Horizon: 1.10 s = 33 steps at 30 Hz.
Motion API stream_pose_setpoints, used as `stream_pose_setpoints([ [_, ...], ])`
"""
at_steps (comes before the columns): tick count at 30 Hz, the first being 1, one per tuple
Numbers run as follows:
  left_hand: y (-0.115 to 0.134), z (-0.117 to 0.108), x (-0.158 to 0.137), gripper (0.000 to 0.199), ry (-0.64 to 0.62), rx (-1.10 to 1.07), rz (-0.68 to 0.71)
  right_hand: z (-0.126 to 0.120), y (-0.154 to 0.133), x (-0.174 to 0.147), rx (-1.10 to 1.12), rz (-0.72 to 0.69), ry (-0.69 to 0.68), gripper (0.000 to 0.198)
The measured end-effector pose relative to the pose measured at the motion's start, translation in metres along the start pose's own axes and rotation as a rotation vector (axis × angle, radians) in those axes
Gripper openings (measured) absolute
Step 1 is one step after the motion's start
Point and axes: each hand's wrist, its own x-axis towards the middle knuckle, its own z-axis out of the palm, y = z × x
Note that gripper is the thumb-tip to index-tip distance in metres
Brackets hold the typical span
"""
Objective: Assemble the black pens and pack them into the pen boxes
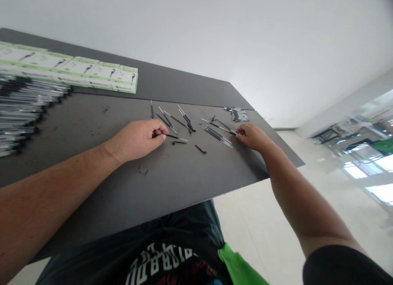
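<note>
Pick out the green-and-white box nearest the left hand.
It's the box at the right-hand end of the row. It has no neighbour on its right, while the others stretch off to the left, farther from the left hand.

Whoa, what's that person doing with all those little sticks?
Someone is handling thin sticks that look like pen refills. The left hand pinches one dark stick; the right hand has its fingers at the end of another stick. More loose sticks lie between the hands on the grey table. Over on the left are a pile of pens and a row of green-and-white boxes.
</note>
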Motion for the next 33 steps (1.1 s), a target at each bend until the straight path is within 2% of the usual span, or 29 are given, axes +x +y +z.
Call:
stream_pose_setpoints([
  [6, 0.0, 0.0, 0.001, 0.033, 0.005, 0.012, 0.004, 0.003, -0.005, 0.008, -0.024, -0.029, -0.009, 0.022],
  [17, 0.003, 0.0, -0.001, 0.03, -0.003, 0.007, 0.0, 0.006, -0.009, 0.001, -0.035, 0.026, -0.033, 0.026],
  [21, 0.004, 0.0, -0.001, 0.031, -0.001, -0.007, -0.006, 0.0, -0.01, -0.005, 0.004, 0.078, -0.029, 0.03],
  [26, 0.002, 0.0, -0.001, 0.03, -0.003, -0.004, 0.002, -0.013, -0.008, -0.016, 0.069, 0.102, -0.002, 0.024],
  [29, 0.001, 0.0, -0.001, 0.031, 0.0, -0.025, -0.004, -0.016, -0.006, -0.023, 0.186, 0.118, 0.071, 0.024],
  [33, 0.001, 0.001, -0.002, 0.033, 0.002, -0.051, -0.005, -0.016, -0.01, -0.034, 0.559, 0.105, 0.171, 0.023],
])
